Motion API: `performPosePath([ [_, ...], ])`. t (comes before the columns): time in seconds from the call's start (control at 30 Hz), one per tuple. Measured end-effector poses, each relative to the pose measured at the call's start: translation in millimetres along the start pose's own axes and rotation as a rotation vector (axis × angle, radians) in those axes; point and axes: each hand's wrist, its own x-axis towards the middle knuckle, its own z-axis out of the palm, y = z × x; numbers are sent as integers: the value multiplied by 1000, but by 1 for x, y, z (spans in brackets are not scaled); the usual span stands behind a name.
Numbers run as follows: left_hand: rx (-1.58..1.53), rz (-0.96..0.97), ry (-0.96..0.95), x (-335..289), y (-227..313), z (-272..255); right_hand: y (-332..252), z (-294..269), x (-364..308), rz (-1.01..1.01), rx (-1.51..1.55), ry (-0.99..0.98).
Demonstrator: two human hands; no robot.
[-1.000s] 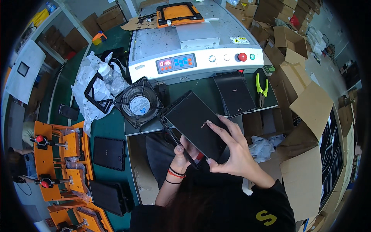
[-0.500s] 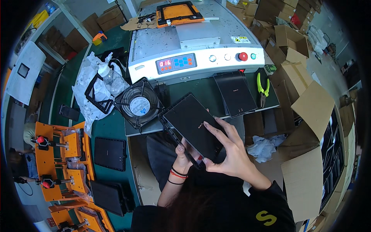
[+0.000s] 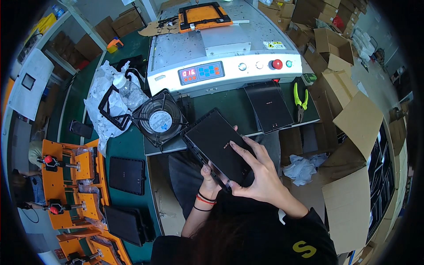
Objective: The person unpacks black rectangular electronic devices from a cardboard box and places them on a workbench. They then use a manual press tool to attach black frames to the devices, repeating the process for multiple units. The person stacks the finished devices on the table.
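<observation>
Above my lap is a black rectangular panel lying in a black frame, tilted with its far end to the left. My left hand grips the frame from below, thumb up along its left edge and the other fingers mostly hidden underneath. Over the panel's right side spreads my right hand, index and middle fingertips on its face, thumb at the near corner; it grips the panel and frame. To the right of this lies a stack of similar black panels on the green bench.
A round fan stands left of the frame, beside a plastic bottle on crumpled white wrap. Ahead is a white machine. Green-handled pliers lie right. Black cases and orange clamp fixtures line the left; open cartons stand right.
The panel sits closer into the frame, and the gap along its left edge has narrowed. My right hand has shifted slightly left, still pressing on the panel.
</observation>
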Motion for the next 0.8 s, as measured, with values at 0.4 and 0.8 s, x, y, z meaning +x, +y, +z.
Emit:
performPosePath([
  [0.4, -472, -30, -155, -15, -23, -15, 26, -14, 0, 306, 411, 74],
  [0.8, 873, 84, 558, -56, 48, 14, 21, 50, 29, 314, 928, -3],
])
